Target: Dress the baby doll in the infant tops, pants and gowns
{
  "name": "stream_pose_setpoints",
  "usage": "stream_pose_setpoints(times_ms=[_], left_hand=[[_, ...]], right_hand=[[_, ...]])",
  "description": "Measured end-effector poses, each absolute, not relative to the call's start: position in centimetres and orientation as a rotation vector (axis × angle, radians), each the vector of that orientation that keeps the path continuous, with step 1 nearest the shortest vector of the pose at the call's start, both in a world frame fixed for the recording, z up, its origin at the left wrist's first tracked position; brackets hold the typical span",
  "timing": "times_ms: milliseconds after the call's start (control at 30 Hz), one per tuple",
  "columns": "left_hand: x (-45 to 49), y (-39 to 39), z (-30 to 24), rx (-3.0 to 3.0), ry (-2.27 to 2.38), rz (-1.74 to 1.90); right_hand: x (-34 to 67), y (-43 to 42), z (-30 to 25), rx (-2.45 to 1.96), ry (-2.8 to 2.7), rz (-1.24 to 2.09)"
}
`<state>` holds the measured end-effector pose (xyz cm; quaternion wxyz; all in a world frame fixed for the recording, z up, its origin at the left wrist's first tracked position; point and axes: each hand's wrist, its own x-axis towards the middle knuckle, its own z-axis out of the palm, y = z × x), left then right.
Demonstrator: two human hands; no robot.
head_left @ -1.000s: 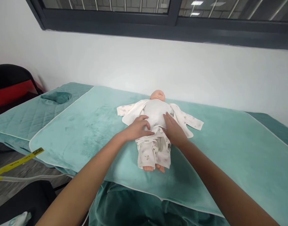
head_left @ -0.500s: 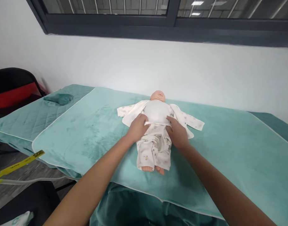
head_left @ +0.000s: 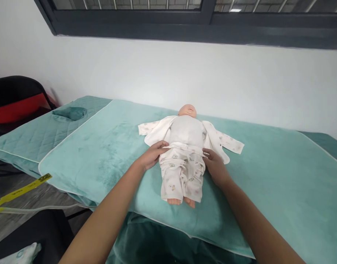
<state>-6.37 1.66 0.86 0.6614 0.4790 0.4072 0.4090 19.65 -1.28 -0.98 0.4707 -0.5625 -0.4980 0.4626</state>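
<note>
Green cloth (head_left: 110,150) is spread beneath the doll (head_left: 186,132), which is laid face up, its head toward the wall (head_left: 185,73). To both sides of the doll, a jacket (head_left: 159,132) is spread open. Trousers (head_left: 172,179) are bunched on its legs. Its waist is flanked by the left hand (head_left: 152,156) and right hand (head_left: 216,167), fingers loosely bent; whether fabric is pinched cannot be told.

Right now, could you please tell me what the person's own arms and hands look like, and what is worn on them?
The left arm and right arm are bare as far as they show, with no sleeve, watch, cable or marking visible. The left hand and right hand wear no gloves; I see no rings.
</note>
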Motion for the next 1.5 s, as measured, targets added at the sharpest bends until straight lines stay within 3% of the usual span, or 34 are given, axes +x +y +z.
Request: stream_pose_setpoints(times_ms=[167, 500, 900, 1200, 1500], left_hand=[[-7.5, 1.2, 0.9, 0.869, 0.767, 0.899], [-7.8, -1.2, 1.0, 1.049, 0.815, 0.784], [-6.3, -1.5, -0.4, 1.142, 1.045, 1.084], [-3.1, 0.8, -1.3, 1.027, 1.218, 1.415], [-5.0, -1.4, 0.1, 1.362, 1.094, 1.086]], right_hand=[[19.8, -1.6, -0.9, -1.236, -1.116, 1.294], [19.8, -2.4, -0.4, -1.217, -1.194, 1.233], [19.8, -3.1, 0.0, -1.121, -1.274, 1.29], [19.8, -3.3, 0.2, -1.297, -1.516, 1.1], [19.4, -3.4, 0.5, -1.626, -1.481, 0.985]])
